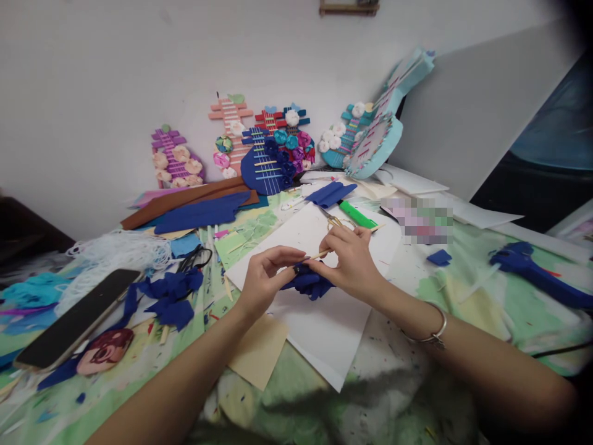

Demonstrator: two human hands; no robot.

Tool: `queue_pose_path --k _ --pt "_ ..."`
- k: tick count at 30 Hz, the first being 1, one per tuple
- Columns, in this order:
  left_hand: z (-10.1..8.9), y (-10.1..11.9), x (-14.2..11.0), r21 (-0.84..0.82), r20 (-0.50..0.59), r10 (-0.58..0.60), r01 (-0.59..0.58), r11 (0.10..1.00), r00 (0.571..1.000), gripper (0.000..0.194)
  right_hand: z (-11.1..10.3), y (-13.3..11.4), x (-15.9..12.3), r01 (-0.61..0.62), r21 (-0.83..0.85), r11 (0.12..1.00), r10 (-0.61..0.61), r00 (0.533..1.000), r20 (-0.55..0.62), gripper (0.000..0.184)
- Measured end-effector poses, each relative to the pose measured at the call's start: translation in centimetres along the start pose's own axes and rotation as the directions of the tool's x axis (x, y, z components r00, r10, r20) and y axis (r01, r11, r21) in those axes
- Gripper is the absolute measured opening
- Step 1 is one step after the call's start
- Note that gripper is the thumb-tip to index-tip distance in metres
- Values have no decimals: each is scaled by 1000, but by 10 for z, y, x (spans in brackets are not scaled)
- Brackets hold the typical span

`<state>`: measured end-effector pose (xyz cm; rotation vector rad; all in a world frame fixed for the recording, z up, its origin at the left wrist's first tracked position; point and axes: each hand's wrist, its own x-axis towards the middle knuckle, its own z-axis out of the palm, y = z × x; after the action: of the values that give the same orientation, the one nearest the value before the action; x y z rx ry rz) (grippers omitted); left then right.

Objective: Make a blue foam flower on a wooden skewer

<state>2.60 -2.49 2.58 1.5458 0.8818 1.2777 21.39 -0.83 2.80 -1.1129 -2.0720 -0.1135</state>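
- In the head view, the left hand [271, 275] and the right hand [349, 262] meet near the middle of the worktop [407, 395], above a white sheet [340, 337].
- The blue bunch [311, 283], crumpled and made of folded thin material, is between the two hands, over this sheet; whether it also touches the sheet, I cannot tell.
- The fingers of the left hand are closed in a pinch at the upper left edge of the blue bunch; the exact contact is partly hidden.
- The fingers of the right hand grip a thin wooden stick [319, 254], which lies across above the blue bunch, with its other end coming out at the far right of the hand. The right thumb lies along the top of the bunch.
- To do this well, I judge that the stick should be held close to its working tip, so it does not swing.
- The left pinch is better light and near the edge, because strong pressure would probably flatten the folds.
- It seems good that both hands stay low over the sheet, where a slip makes little harm.
- Just beyond the right hand lie the scissors [332, 219] and a green tool [357, 215]; the right fingers should avoid the blades, if these are open.
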Motion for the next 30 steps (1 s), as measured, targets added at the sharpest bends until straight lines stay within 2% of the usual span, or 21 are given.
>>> queue_pose_path --k 4,14,22,30 --pt "-1 -1 1 -14 8 -21 21 1000 1000 22 0 1 0 6 2 1000 -6 1000 9 32" --pt "0 -2 4 40 -30 -72 73 996 997 15 -2 0 0 23 29 999 -23 1000 18 31" --pt "-1 -3 3 15 15 -11 11 1000 1000 13 -2 2 1 24 27 999 -24 1000 16 36" --pt "5 1 2 30 -6 -56 56 998 998 15 -4 2 2 23 28 999 -23 1000 15 38"
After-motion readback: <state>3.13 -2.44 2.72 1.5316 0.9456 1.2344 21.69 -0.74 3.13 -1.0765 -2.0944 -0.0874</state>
